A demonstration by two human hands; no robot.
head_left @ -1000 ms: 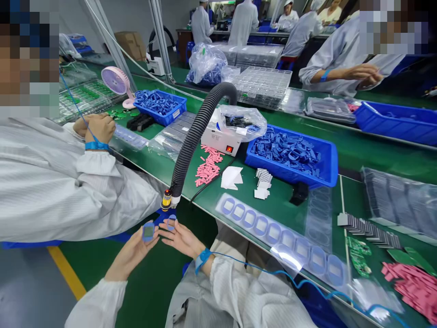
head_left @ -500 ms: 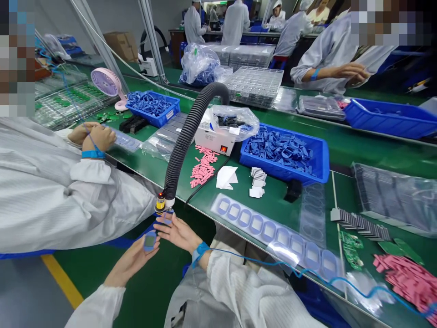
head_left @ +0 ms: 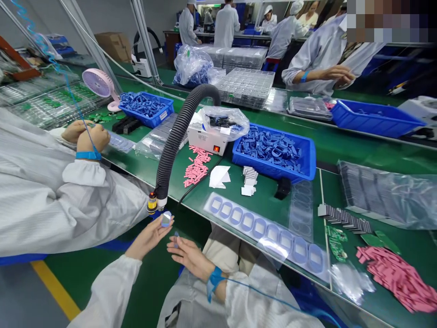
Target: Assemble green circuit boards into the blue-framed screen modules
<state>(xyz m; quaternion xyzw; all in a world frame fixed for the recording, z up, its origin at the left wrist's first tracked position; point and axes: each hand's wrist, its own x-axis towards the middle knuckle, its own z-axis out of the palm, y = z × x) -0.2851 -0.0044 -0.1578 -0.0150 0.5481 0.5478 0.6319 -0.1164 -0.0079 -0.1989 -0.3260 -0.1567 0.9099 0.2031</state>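
Note:
In my left hand (head_left: 150, 237) is a small rounded blue plastic frame (head_left: 166, 219) with a grey, shiny screen-like window, pinched between thumb and fingers. It sits just below the end of a black corrugated hose (head_left: 166, 173), beside the yellow-and-black fitting (head_left: 152, 203) at its nozzle. Lower and to the right, my right hand (head_left: 191, 257) has its fingers bent around a small bluish piece (head_left: 176, 236), mostly hidden by the fingers. A blue wrist strap (head_left: 215, 282) with a cord circles my right wrist.
A clear tray (head_left: 259, 228) of blue frames lies along the table edge. Behind it are white pieces (head_left: 249, 180), pink strips (head_left: 197, 168), a lit white box (head_left: 206, 140) and a blue bin (head_left: 312, 159) of blue parts. At left, a co-worker's sleeve (head_left: 112, 196) reaches close to the nozzle.
My left hand has risen and moved right, bringing its blue frame under the nozzle. My right hand has dropped away from the nozzle, down and to the right. The view has shifted slightly.

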